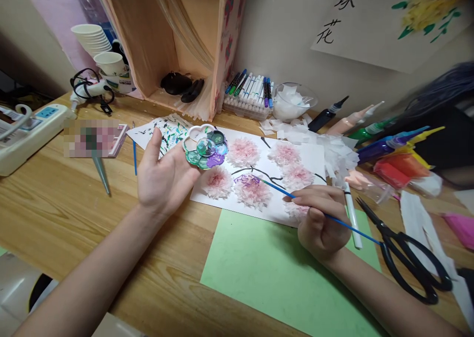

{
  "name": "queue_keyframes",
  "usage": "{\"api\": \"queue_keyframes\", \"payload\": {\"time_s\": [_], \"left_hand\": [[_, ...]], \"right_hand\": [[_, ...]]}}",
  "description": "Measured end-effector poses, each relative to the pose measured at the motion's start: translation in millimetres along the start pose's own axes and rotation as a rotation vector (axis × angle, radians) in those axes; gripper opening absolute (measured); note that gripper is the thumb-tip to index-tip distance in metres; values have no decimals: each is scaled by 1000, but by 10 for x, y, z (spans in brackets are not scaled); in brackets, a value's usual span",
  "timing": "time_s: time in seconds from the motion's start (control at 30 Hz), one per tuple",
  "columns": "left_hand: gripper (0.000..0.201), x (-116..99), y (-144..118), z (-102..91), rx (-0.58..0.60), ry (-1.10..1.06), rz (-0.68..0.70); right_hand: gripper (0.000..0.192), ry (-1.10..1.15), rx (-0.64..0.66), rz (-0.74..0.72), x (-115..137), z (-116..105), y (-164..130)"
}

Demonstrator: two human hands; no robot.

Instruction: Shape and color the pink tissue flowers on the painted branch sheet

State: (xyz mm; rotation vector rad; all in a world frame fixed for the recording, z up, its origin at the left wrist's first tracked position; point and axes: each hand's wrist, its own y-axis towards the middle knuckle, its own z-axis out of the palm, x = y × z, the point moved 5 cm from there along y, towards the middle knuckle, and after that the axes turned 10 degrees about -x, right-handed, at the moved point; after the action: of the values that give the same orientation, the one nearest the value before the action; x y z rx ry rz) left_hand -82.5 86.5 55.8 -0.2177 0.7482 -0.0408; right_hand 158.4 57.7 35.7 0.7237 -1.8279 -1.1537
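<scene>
Brush: a thin blue paintbrush [326, 216] is pinched in the fingers [314, 198] of the right hand [321, 221]; its tip rests on a purple-marked paper flower [252, 189], its tail points back toward the scissors.
Painting: a white sheet [272, 171] lies flat on the tabletop [66, 213] with dark branch lines and several fluffy pink tissue blossoms glued on it; the right hand rests at its near edge.
Palette: a small flower-shaped palette [205, 146] with green, teal and purple wells sits on the fingertips of the left hand [165, 176], palm up, fingers curled lightly beneath it, raised above the sheet's left end.
Step in hand: by my reading, purple is being dabbed onto one blossom, brush tip in contact with it.
Next move calls for: likely a reload from the purple well, so the palette must stay level and near the brush; light pressure, since the tissue looks soft and could tear or soak.
Green paper: a green sheet [281, 273] lies just in front of the painting, between the two forearms.
Right side: a white marker [351, 216] lies just beside the right hand, black scissors [405, 255] beyond it, squeeze tubes of colour [396, 147] and torn white tissue [329, 149] further back.
Back edge: a tray of markers [250, 95] and a clear bowl [294, 100] stand by the wall.
Left side: a second blue brush [134, 151], a power strip [25, 129] and stacked paper cups [92, 38].
</scene>
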Motion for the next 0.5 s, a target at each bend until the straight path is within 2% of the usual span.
{"api": "queue_keyframes", "payload": {"time_s": [0.5], "left_hand": [[62, 36, 5, -29, -9, -69, -37]], "right_hand": [[15, -9, 49, 23, 2, 29, -2]]}}
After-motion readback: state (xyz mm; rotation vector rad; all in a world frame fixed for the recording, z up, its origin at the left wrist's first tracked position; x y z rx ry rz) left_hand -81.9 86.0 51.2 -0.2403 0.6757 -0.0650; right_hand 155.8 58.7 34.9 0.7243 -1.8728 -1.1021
